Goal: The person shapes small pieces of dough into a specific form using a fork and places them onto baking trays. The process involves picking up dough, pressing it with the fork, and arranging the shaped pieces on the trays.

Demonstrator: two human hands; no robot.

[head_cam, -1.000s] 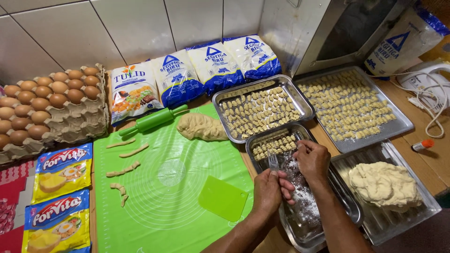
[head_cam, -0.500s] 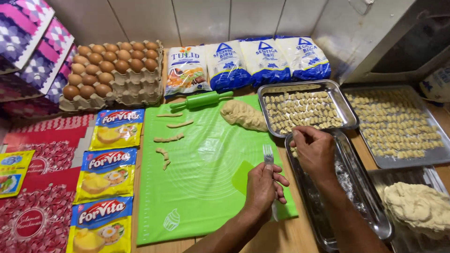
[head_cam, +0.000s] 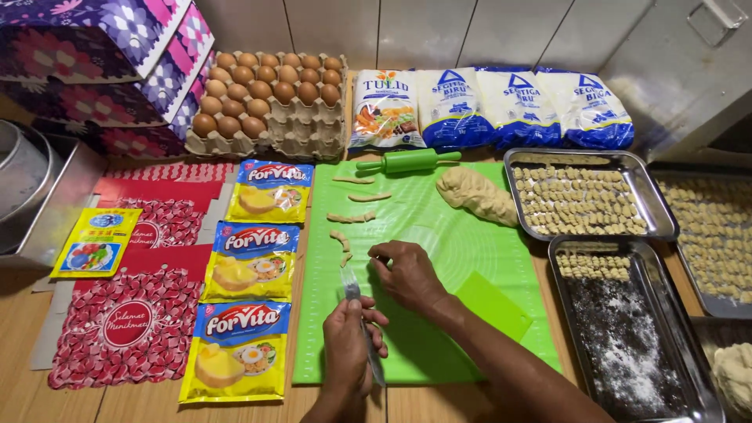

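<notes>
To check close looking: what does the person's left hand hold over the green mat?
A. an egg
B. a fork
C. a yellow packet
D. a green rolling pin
B: the left hand grips a fork, tines up, over the green mat; the rolling pin lies untouched at the mat's far edge.

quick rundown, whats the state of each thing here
left hand: gripping a fork
right hand: resting on the green mat
rolling pin: lying idle
dough lump: unshaped
egg tray: nearly full
near tray: floured, mostly bare
</notes>
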